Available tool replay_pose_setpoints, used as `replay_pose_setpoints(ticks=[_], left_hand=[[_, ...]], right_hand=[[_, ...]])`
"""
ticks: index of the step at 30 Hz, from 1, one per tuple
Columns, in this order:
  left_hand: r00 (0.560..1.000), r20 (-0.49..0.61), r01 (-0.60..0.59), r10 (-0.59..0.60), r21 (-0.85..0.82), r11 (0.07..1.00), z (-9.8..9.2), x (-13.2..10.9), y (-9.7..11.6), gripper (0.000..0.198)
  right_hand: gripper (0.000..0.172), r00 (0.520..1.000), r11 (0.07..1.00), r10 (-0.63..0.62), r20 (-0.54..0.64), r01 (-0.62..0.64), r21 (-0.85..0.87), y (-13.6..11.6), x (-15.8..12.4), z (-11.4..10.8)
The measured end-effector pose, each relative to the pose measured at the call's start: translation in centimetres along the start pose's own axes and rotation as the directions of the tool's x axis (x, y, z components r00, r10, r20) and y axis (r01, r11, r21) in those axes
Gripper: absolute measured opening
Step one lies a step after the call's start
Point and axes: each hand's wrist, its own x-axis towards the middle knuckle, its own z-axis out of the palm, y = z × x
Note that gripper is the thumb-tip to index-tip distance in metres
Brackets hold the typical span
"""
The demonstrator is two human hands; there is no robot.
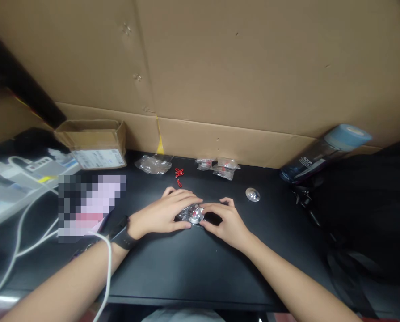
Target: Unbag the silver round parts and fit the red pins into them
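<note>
Both my hands rest on the black table [186, 264] around a small shiny metal disc in a clear plastic bag [193, 215]. My left hand [164, 213], with a black watch on the wrist, curls its fingers over the bag's left side. My right hand [225, 220] pinches the bag's right edge with fingertips. A second bare metal disc [252, 194] lies to the right, apart from my hands. Small red pieces [178, 174] lie just beyond my left hand.
Several small clear bags [153, 163] [220, 167] lie along the cardboard wall [220, 80]. A cardboard box [92, 143] stands at back left, a blue bottle [323, 152] lies at right. White cables [25, 223] and a power strip are at left, dark gear at right.
</note>
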Motion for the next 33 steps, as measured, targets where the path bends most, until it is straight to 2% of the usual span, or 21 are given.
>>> replay_pose_setpoints(ticks=[4,12,18,23,33], left_hand=[[1.000,-0.004,-0.002,0.002,0.002,1.000,-0.1,0.0,0.1,0.064],[1.000,-0.015,-0.009,0.009,0.014,1.000,-0.1,0.0,0.2,0.066],[1.000,-0.011,-0.005,0.005,-0.001,1.000,0.1,0.0,0.0,0.062],[0.999,-0.043,-0.016,0.017,0.010,1.000,0.0,0.0,0.0,0.065],[0.999,-0.040,0.031,-0.030,0.017,0.999,-1.0,0.0,0.3,0.057]], right_hand=[[0.020,0.999,0.998,0.022,-0.035,-0.024,-0.053,-0.5,0.1,0.3],[0.015,0.990,0.982,-0.139,-0.038,0.133,-0.130,0.5,0.0,0.5],[0.020,0.988,0.974,-0.135,-0.075,0.119,-0.191,0.9,0.4,1.2],[0.019,0.975,0.930,-0.218,-0.037,0.196,-0.311,1.1,0.5,1.0],[0.018,0.951,0.910,-0.305,0.054,0.308,-0.277,1.4,0.0,-0.3]])
